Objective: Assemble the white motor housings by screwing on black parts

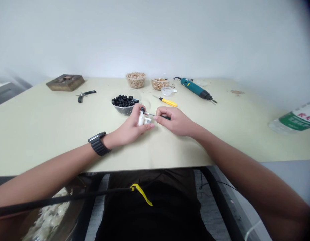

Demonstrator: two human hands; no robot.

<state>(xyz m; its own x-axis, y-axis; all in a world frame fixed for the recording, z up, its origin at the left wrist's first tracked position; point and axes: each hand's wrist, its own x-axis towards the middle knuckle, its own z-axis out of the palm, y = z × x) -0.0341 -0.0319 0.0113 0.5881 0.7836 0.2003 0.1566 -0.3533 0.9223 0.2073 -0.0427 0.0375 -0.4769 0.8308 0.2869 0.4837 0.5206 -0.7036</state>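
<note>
My left hand (128, 129), with a black watch on its wrist, is closed around a small white plastic part (141, 119). A little black piece (142, 109) sits at the part's upper end, by my left fingers. My right hand (177, 121) pinches a screwdriver (151, 114) with a thin metal shaft and a dark handle. The shaft points left, and its tip is at or very near the black piece; contact is too small to tell. Just behind my left hand stands a clear bowl (123, 111) holding several black pieces (125, 100).
Behind are two tubs of small tan pieces (135, 80) (160, 84), a clear lid (167, 91), a yellow-handled tool (169, 102) and a teal rotary tool (196, 88). Pliers (86, 95) and a brown block (65, 83) lie left. A bottle (295, 118) lies right. White parts (53, 217) are below the table.
</note>
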